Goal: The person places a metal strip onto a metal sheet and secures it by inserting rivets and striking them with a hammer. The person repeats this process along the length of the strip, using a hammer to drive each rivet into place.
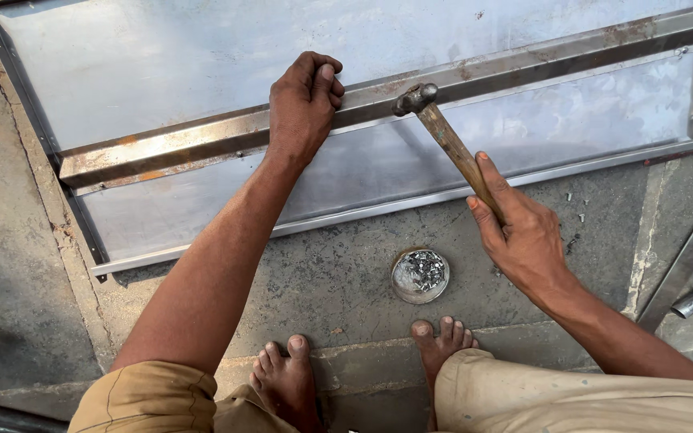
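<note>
Head view: hammer held over steel bar

Hammer [443, 132] is gripped low on its wooden handle by the right hand [523, 232], fingers closed. Bar [202, 144] lies across the sheet [162, 64], pinned under the curled left hand [305, 104]. Head-heavy tool and stiff bar are judged.

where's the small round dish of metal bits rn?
Head view, lower centre: the round dish sits on the concrete floor just in front of the sheet-metal panel, below the hammer and beside the right hand.

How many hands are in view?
2: the left hand presses on the rusty metal bar; the right hand grips the hammer handle. None seem hidden.
</note>
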